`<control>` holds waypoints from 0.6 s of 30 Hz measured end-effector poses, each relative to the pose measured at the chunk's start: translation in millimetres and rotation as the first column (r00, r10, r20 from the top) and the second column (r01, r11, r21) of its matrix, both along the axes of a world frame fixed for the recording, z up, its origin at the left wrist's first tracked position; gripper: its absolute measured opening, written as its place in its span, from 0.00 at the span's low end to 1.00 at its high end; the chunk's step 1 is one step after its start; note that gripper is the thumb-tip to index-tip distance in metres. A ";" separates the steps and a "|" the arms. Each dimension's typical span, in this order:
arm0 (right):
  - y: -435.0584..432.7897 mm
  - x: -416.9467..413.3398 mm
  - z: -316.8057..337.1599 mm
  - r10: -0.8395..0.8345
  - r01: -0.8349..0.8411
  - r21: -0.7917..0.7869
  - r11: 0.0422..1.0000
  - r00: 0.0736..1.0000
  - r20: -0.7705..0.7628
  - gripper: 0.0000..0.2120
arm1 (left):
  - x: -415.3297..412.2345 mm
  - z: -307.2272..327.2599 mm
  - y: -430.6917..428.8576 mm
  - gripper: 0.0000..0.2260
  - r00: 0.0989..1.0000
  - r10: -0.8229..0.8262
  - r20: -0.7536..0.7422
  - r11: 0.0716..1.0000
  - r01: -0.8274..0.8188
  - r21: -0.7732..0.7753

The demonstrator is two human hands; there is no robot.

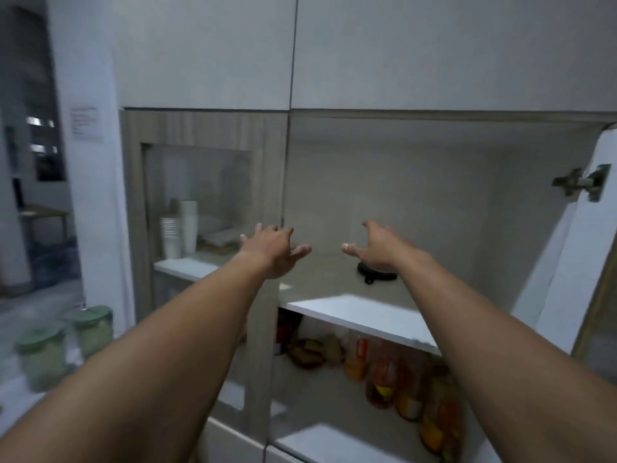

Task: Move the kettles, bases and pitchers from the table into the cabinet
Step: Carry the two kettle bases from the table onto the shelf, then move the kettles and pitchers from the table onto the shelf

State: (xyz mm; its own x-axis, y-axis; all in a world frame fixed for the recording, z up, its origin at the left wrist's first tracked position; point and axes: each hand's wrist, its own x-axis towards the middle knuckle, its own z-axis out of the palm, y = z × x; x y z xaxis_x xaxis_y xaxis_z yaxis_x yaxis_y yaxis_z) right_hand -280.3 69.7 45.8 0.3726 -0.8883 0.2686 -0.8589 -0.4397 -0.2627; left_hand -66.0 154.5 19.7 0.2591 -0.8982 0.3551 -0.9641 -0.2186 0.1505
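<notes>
The right half of the cabinet stands open, its upper shelf (pixel 354 310) white-edged. A black round kettle base (pixel 375 276) lies on that shelf, partly hidden under my right hand (pixel 375 247). That hand hovers just above the base with fingers spread and nothing in it. My left hand (pixel 273 247) reaches in at the shelf's left side, next to the wooden door frame, also open and empty. No kettle or pitcher shows in this view.
The opened door (pixel 567 262) with its hinge (pixel 579 182) hangs at the right. Behind the shut glass door (pixel 200 202) stand stacked paper cups (pixel 180 232). Bottles and packets (pixel 394 372) fill the lower shelf. Two green-lidded jars (pixel 66 342) sit at the lower left.
</notes>
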 end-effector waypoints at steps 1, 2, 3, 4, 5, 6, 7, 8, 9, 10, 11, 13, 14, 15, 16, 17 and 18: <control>8.6 11.3 0.3 0.024 -0.024 0.002 1.000 1.000 0.005 0.43 | 8.5 0.8 15.7 0.35 1.000 0.022 0.016 1.000 -0.022 -0.005; 22.3 29.5 -1.3 0.064 -0.064 0.004 0.998 0.998 0.005 0.44 | 21.0 -0.5 39.4 0.35 0.997 0.061 0.038 0.998 -0.060 -0.005; 34.2 44.2 -2.8 0.097 -0.097 0.009 0.995 0.995 0.006 0.44 | 30.8 -1.9 57.3 0.35 0.994 0.090 0.058 0.996 -0.090 0.000; 49.1 62.6 -5.4 0.142 -0.142 0.012 0.990 0.990 0.007 0.44 | 43.7 -4.8 79.4 0.35 0.989 0.128 0.068 0.992 -0.129 0.011; 63.7 79.9 -7.0 0.180 -0.180 0.019 0.983 0.984 0.015 0.44 | 56.4 -7.3 99.4 0.34 0.984 0.164 0.073 0.986 -0.166 0.022; 80.7 100.6 -9.9 0.224 -0.225 0.025 0.974 0.974 0.017 0.43 | 71.8 -10.3 123.3 0.34 0.976 0.205 0.069 0.978 -0.208 0.032; 95.8 119.0 -12.2 0.260 -0.261 0.034 0.965 0.965 0.021 0.43 | 85.2 -12.5 144.7 0.34 0.969 0.240 0.060 0.969 -0.242 0.040; 109.3 136.2 -14.4 0.295 -0.295 0.038 0.955 0.955 0.022 0.43 | 97.9 -14.3 164.7 0.35 0.962 0.269 0.050 0.962 -0.271 0.042; 124.7 156.2 -16.4 0.331 -0.331 0.044 0.942 0.943 0.025 0.42 | 112.2 -16.5 188.0 0.35 0.952 0.302 0.049 0.952 -0.304 0.043; 138.0 172.1 -18.2 0.361 -0.361 0.045 0.931 0.932 0.023 0.42 | 123.3 -18.5 207.0 0.35 0.943 0.330 0.050 0.942 -0.332 0.040; 155.9 192.4 -20.5 0.398 -0.398 0.049 0.916 0.917 0.019 0.42 | 138.0 -21.5 231.0 0.35 0.929 0.367 0.045 0.928 -0.369 0.044; 185.8 225.9 -25.4 0.459 -0.459 0.045 0.887 0.888 0.009 0.42 | 161.2 -27.4 269.8 0.35 0.903 0.428 0.026 0.902 -0.429 0.057; 207.1 247.1 -28.6 0.495 -0.495 0.042 0.868 0.869 -0.001 0.42 | 175.5 -32.3 295.4 0.36 0.884 0.466 0.022 0.882 -0.467 0.062; 223.4 262.1 -31.4 0.519 -0.518 0.046 0.854 0.855 -0.006 0.42 | 185.3 -36.3 313.8 0.36 0.869 0.495 0.025 0.866 -0.496 0.067; 243.1 280.2 -34.9 0.551 -0.550 0.054 0.834 0.835 -0.010 0.43 | 197.4 -40.5 336.6 0.36 0.850 0.526 0.027 0.847 -0.527 0.074; 260.9 296.6 -38.1 0.575 -0.574 0.062 0.817 0.818 -0.010 0.43 | 208.1 -44.0 356.8 0.36 0.832 0.554 0.033 0.828 -0.555 0.080; 277.3 311.7 -42.0 0.597 -0.595 0.066 0.801 0.802 -0.015 0.43 | 218.3 -48.0 375.7 0.35 0.817 0.576 0.037 0.813 -0.577 0.082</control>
